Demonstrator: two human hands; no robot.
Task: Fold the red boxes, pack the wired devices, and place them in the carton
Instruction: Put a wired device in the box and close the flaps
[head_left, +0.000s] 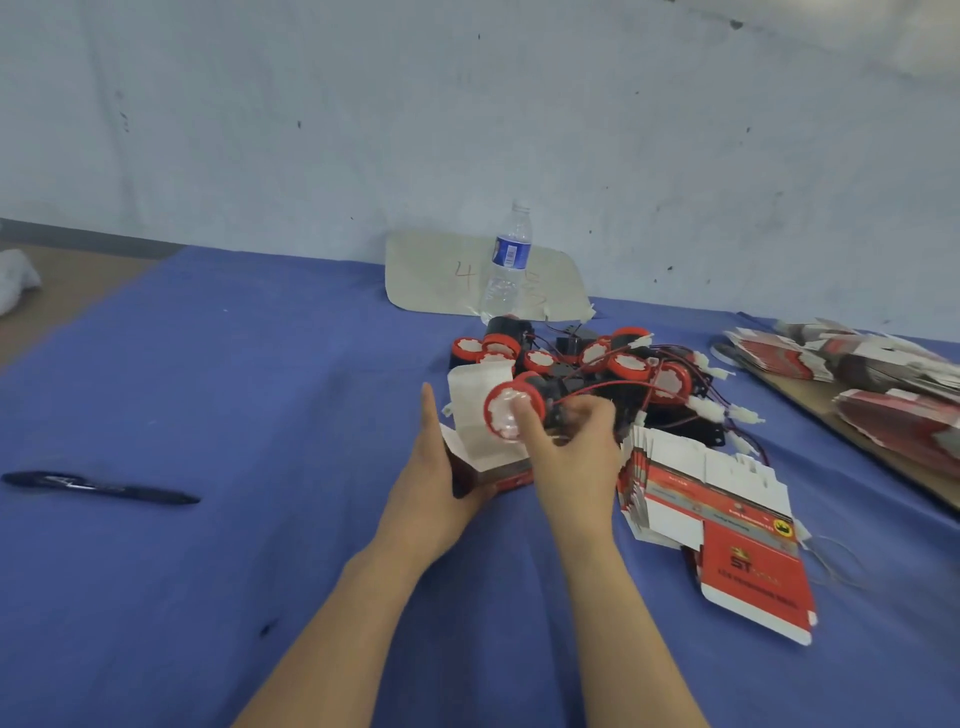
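Note:
An opened red box (493, 462) with its white flaps up stands on the blue cloth in the middle. My left hand (434, 467) holds its left side, fingers straight along the wall and thumb round the near corner. My right hand (566, 447) grips a wired device (514, 408), a black body with a red round rim, just above the box mouth. Behind it lies a pile of several more wired devices (613, 364) with red and black wires. A stack of flat red boxes (717, 514) lies to the right.
A water bottle (508, 265) stands on a pale sheet (431, 270) by the wall. A dark pen (98, 486) lies at the left. More flat red boxes (872, 384) sit on a brown board at the right edge.

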